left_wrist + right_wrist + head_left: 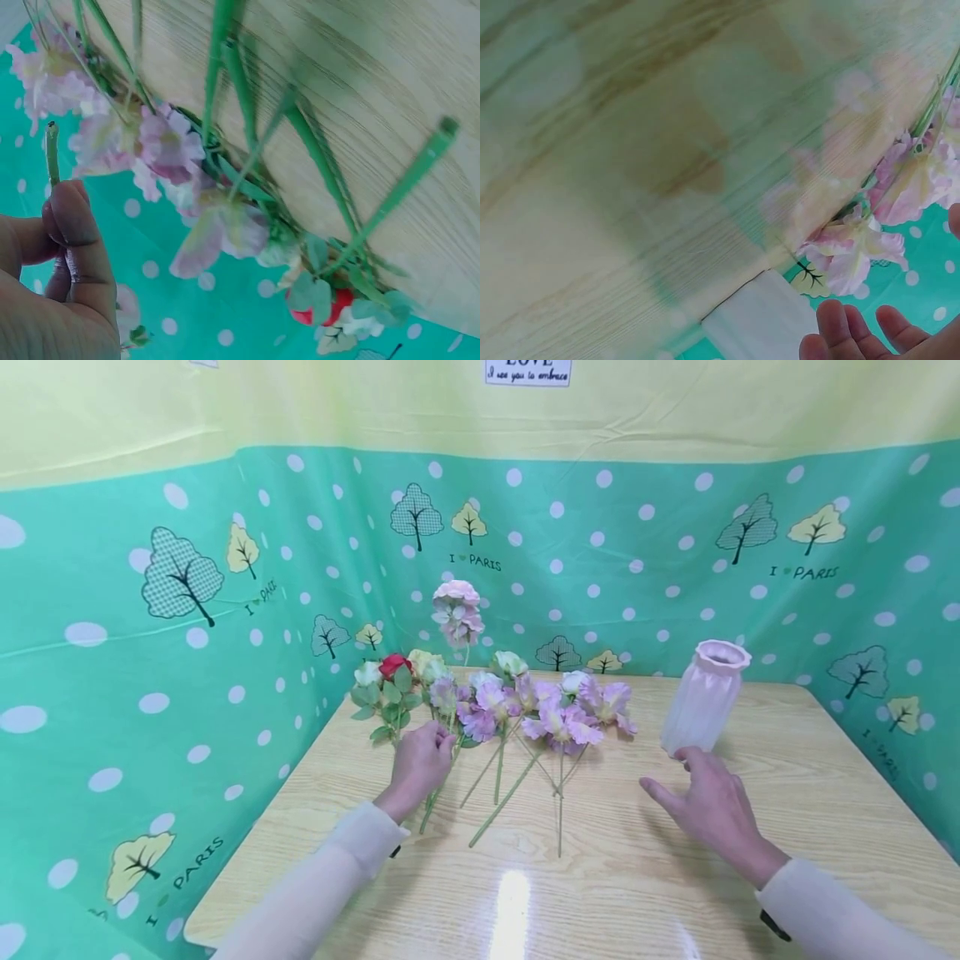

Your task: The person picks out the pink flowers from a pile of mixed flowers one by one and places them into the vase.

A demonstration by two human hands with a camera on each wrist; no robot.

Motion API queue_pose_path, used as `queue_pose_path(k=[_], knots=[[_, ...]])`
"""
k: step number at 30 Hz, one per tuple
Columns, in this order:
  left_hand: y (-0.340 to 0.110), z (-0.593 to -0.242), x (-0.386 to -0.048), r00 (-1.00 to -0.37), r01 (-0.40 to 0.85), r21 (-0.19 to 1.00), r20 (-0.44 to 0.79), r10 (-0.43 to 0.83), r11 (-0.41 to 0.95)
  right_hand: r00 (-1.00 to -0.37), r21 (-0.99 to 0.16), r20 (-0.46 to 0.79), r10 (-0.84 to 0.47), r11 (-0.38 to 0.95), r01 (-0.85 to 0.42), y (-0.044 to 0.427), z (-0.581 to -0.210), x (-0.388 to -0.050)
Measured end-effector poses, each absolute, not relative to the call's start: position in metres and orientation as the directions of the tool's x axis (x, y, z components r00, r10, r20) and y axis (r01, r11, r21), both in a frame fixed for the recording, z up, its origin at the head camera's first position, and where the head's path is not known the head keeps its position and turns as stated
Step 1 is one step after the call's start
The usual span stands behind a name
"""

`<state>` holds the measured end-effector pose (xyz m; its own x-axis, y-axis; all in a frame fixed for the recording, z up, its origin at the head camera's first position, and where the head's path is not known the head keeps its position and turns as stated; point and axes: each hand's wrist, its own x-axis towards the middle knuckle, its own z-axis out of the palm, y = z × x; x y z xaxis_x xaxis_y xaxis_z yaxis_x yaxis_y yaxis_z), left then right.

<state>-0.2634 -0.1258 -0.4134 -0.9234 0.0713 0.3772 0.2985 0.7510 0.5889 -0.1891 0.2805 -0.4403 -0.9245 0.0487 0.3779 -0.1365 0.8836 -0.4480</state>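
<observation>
Between thumb and fingertips, my left hand (424, 762) pinches the stem (52, 154) of a pale pink artificial flower (457, 610). Its bloom stands raised above the other flowers, and the stem's cut end pokes out over the fingertips in the left wrist view. My right hand (708, 802) has its thumb and fingers spread, holding nothing. Just beyond its fingertips in the head view stands a pale pink, ribbed vase (701, 702) with a scalloped mouth; in the right wrist view only part of the vase (757, 322) shows.
Purple-pink flowers (562, 722) lie mid-table with stems pointing toward me. A red rose (393, 666) and pale roses (367, 673) lie to the left. The wooden table (600, 893) is bordered by a green dotted cloth (637, 527) at the back and sides.
</observation>
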Motion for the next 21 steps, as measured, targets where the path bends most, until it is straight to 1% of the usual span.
queue_pose_path(k=[6, 14, 21], knots=[[-0.113, -0.413, -0.259, -0.922, 0.342, 0.622, 0.366, 0.124, 0.704, -0.927, -0.448, 0.372, 0.047, 0.884, -0.135, 0.277, -0.441, -0.19], [-0.097, -0.415, -0.258, -0.879, 0.429, 0.549, 0.436, 0.193, 0.718, -0.934, -0.461, 0.354, 0.049, 0.878, -0.129, 0.268, -0.437, -0.192], [-0.08, -0.411, -0.252, -0.862, 0.479, 0.557, 0.444, 0.244, 0.678, -0.939, -0.478, 0.341, 0.044, 0.868, -0.133, 0.261, -0.434, -0.193]])
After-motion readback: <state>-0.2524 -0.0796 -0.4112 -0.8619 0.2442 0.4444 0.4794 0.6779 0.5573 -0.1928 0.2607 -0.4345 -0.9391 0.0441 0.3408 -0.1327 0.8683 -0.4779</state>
